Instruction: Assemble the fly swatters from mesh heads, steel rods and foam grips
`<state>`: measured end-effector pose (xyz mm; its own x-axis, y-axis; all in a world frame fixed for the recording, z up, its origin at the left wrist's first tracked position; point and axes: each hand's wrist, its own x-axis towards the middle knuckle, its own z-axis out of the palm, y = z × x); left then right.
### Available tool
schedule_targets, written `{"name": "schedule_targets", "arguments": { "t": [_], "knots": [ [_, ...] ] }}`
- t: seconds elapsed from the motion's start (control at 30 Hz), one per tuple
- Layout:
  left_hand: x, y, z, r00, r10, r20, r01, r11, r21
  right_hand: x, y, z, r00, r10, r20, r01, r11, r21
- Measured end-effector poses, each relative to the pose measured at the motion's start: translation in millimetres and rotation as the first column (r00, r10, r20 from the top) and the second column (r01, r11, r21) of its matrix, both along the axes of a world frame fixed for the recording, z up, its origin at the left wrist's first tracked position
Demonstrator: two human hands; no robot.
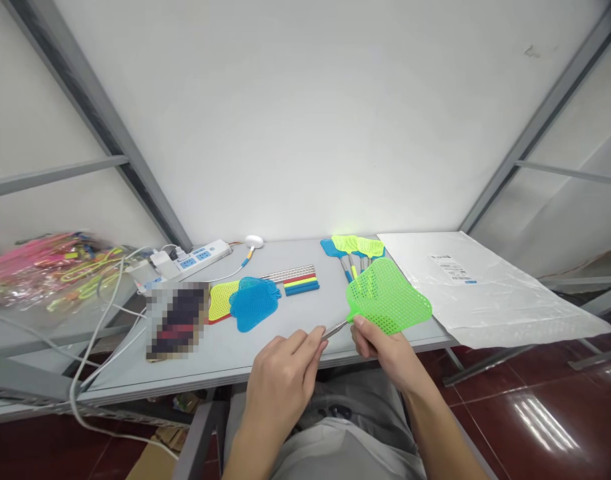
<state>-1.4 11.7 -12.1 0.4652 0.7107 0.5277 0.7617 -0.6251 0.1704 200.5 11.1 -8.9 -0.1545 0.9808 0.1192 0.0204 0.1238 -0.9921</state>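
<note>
A green fly swatter with a perforated head and a metal shaft is held between my two hands over the table's front edge. My left hand wraps round the lower part of the shaft, hiding the handle end. At the neck of the head, my right hand pinches with thumb and fingers. Loose blue swatter heads lie partly over yellow heads on the left of the table. Behind them sit metal rods and coloured grip tubes. Farther back, swatters with yellow-green heads and blue heads lie together.
A white plastic package with a label covers the table's right side. On the left are a power strip with plugs, a blurred dark item, white cables and a clear bag of colourful cords. Metal frame posts flank the table.
</note>
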Motion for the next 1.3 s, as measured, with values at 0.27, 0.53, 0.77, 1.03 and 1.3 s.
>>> {"name": "schedule_targets", "arguments": {
  "t": [0.27, 0.53, 0.77, 1.03, 1.3],
  "knots": [
    [2, -1, 0.7, 0.994, -0.083, 0.072, 0.084, 0.996, -0.012, 6, -10, 5, 1.000, 0.007, 0.027, -0.006, 0.999, -0.052],
    [6, -1, 3.9, 0.998, -0.049, 0.037, 0.054, 0.986, -0.158, 5, 2, -10, 0.911, -0.380, -0.158, 0.368, 0.924, -0.101],
    [15, -7, 8.4, 0.981, -0.116, 0.158, 0.156, 0.950, -0.269, -2, 8, -18, 0.895, -0.384, -0.226, 0.381, 0.923, -0.060],
    [30, -9, 2.3, 0.988, -0.035, 0.149, 0.085, 0.936, -0.343, 0, 13, -19, 0.920, -0.343, -0.188, 0.340, 0.939, -0.048],
    [22, -6, 13.1, 1.000, 0.020, -0.018, -0.026, 0.884, -0.467, -9, 9, -11, 0.975, -0.216, 0.061, 0.219, 0.974, -0.054]
  ]
}}
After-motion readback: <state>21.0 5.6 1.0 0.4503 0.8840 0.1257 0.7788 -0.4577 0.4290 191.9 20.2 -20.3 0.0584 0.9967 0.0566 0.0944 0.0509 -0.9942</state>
